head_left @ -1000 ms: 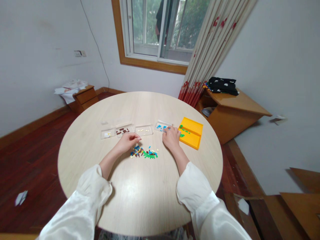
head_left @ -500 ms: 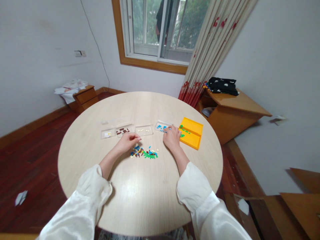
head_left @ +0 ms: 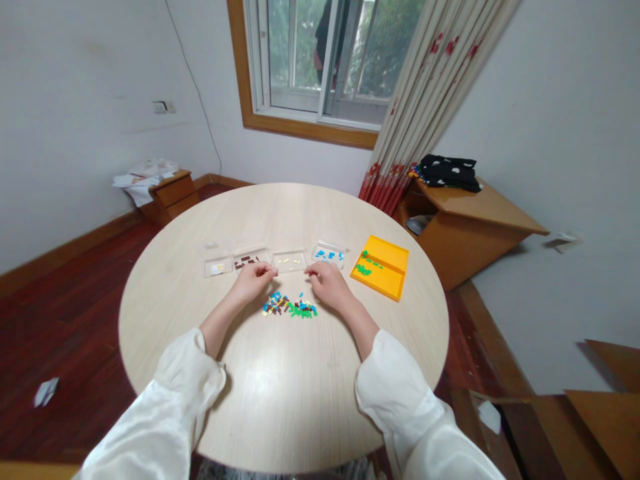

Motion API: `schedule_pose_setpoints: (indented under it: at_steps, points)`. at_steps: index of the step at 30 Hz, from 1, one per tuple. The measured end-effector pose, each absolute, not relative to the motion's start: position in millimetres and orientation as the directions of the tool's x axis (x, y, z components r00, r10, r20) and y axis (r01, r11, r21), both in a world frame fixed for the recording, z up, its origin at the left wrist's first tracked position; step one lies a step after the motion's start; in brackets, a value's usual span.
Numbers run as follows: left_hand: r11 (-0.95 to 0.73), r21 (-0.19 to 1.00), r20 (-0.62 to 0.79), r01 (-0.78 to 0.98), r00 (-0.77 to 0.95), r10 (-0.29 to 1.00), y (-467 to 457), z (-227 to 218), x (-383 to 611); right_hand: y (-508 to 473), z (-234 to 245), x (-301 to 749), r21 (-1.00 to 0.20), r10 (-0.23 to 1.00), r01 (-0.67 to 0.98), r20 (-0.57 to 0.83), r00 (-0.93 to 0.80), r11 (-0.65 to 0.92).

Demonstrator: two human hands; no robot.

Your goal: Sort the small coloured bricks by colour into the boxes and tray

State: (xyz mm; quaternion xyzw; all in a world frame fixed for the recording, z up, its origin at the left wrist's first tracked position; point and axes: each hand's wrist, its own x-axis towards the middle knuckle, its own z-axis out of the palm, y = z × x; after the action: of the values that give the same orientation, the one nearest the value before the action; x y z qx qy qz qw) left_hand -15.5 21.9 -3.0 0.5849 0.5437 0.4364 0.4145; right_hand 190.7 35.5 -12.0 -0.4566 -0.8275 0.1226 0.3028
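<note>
A mixed pile of small toy building bricks (head_left: 291, 307) in blue, green, brown, yellow and cream lies on the round table. My left hand (head_left: 253, 281) hovers up and left of the pile, its thumb and fingertips pinched together; anything between them is too small to make out. Right of it, my right hand (head_left: 329, 285) is bent over the pile's far right side, fingers loosely curved and slightly apart, with nothing visible in them. Behind the hands stand a clear tray with blue bricks (head_left: 329, 255), one with cream bricks (head_left: 289, 261) and one with brown bricks (head_left: 247, 261), partly covered by my left hand.
A yellow case (head_left: 393, 270) lies unfolded at the right with green bricks in its left part. At the far left sits a small clear tray (head_left: 210, 270) with a few yellow and white pieces. The pale round table (head_left: 280, 387) bears everything; a wooden cabinet (head_left: 480, 220) stands beyond it.
My right hand has moved left, from the tray of blue bricks to near the pile. My left hand stays pinched, almost in place. The view has shifted slightly.
</note>
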Motion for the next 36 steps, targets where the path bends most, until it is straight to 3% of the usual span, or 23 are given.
schedule_pose_setpoints:
  at_steps: [2, 5, 14, 22, 31, 36]
  points:
    - [-0.066, 0.959, 0.064, 0.275, 0.015, 0.998, 22.1, -2.5, -15.2, 32.0, -13.4, 185.5, -0.481, 0.790, 0.630, 0.304, -0.532, 0.609]
    - [-0.064, 0.959, 0.066, 0.277, 0.005, 0.998, 22.0, -2.7, -15.0, 30.3, -13.6, 184.3, -0.491, 0.764, 0.602, 0.247, -0.597, 0.629]
    - [-0.101, 0.922, 0.096, 0.375, 0.034, 0.995, 24.3, -7.7, -18.5, 31.4, -7.7, 193.6, -0.570, 0.750, 0.535, 0.242, -0.616, 0.624]
    - [-0.217, 0.746, 0.116, 0.629, 0.198, 0.973, 22.8, -17.9, -18.2, 29.3, -8.1, 192.1, -0.527, 0.736, 0.557, 0.215, -0.642, 0.641]
    - [-0.264, 0.747, 0.144, 0.610, 0.239, 0.960, 21.4, -17.0, -16.0, 31.0, -10.6, 189.3, -0.549, 0.800, 0.608, 0.214, -0.560, 0.573]
    - [-0.305, 0.734, 0.164, 0.607, 0.277, 0.947, 19.7, -13.4, -14.8, 32.9, -13.0, 191.0, -0.562, 0.771, 0.566, 0.230, -0.593, 0.603]
